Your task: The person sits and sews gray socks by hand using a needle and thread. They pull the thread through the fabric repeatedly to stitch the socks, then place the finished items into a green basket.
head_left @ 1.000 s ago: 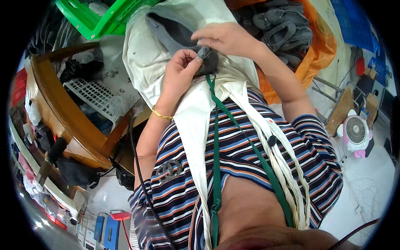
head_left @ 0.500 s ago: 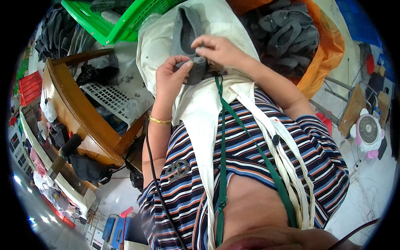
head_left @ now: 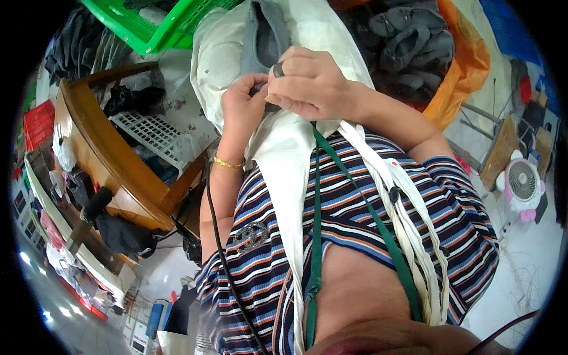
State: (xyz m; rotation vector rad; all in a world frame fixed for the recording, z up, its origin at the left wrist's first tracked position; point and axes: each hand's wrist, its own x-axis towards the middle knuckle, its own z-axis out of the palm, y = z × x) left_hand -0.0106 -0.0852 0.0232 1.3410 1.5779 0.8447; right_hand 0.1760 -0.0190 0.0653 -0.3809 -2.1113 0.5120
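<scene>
A grey felt shoe (head_left: 252, 50) lies on the white apron (head_left: 216, 65) over my lap, its opening facing up and its far end at the top of the view. My left hand (head_left: 241, 105) pinches the shoe's near end between thumb and fingers. Close against it, my right hand (head_left: 316, 83) is closed, with its fingertips together beside the left thumb. A dark band (head_left: 278, 70) circles one of its fingers. Whatever the right fingertips grip is too small or hidden to make out. Both hands cover most of the shoe's near end.
An orange sack (head_left: 464, 65) full of grey felt shoes (head_left: 408, 47) stands at the far right. A green plastic basket (head_left: 160, 35) is at the far left, above a wooden table frame (head_left: 97, 160) and a white perforated crate (head_left: 148, 135). A small fan (head_left: 523, 180) stands on the right.
My right hand has turned and come down to meet the left hand, its fingers now curled together. The shoe's near end, visible before, is now mostly covered.
</scene>
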